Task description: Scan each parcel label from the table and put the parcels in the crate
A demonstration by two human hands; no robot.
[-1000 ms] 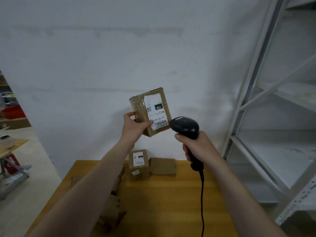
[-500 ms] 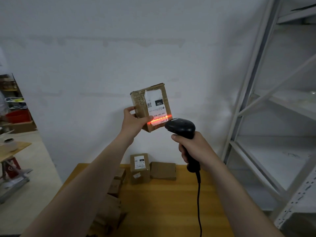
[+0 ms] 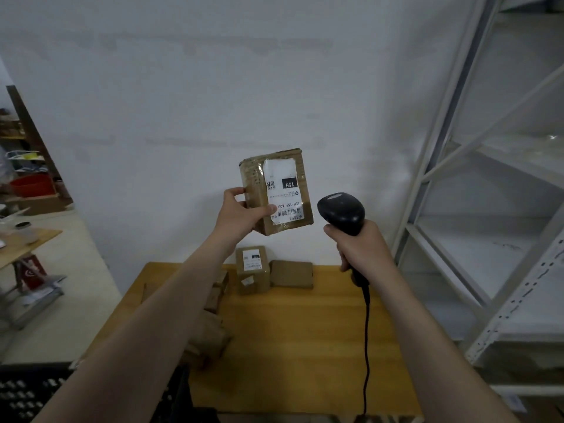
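My left hand (image 3: 239, 213) grips a brown cardboard parcel (image 3: 276, 190) by its left edge and holds it up above the wooden table (image 3: 305, 346). The parcel's white label faces me, with the thumb beside the barcode. My right hand (image 3: 363, 248) grips a black corded barcode scanner (image 3: 341, 213), whose head sits just right of the parcel. No red scan line shows on the label. A black perforated crate (image 3: 27, 392) sits at the lower left, partly behind my left arm.
At the table's back edge stand a labelled parcel (image 3: 252, 268) and a plain flat parcel (image 3: 291, 273). Several more parcels (image 3: 210, 340) lie on the left part, half hidden by my arm. White metal shelving (image 3: 488, 209) rises on the right; a white wall is behind.
The red scan line seen on the barcode half a second ago has gone out. The scanner has drawn slightly right, away from the parcel. The view has tilted down a little.
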